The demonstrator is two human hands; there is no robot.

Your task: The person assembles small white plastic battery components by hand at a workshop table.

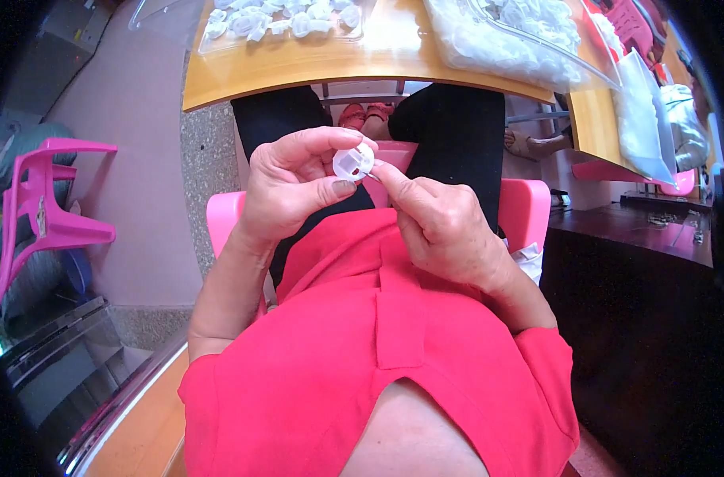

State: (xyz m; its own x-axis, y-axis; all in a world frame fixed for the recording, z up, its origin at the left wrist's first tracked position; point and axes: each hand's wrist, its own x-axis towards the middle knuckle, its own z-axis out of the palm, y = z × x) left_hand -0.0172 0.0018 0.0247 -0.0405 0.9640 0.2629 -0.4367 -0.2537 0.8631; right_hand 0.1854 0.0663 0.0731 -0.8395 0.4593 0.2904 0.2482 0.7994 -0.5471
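Nearest is the person's own bright pinkish-red top, with both bare forearms reaching forward over the lap. Just beyond it, the left hand pinches a small round white plastic part by its rim, between thumb and index finger, the other fingers loosely curled. The right hand is half closed, its index finger extended to the part's right lower edge; a thin dark sliver there may be a tool tip, but it is too small to tell.

The part is held above the lap, short of the table. It is disc-shaped and slightly see-through, with a raised squarish block in the middle and a small dark red patch near its lower edge.

This piece appears to be mid-work. Farther on, on the wooden table, many white plastic pieces lie loose in a clear tray at left, and a denser heap of white pieces fills a clear bin at right. Plenty may remain, though which pieces are finished and which are waiting cannot be told. A pink plastic chair stands off to the left.
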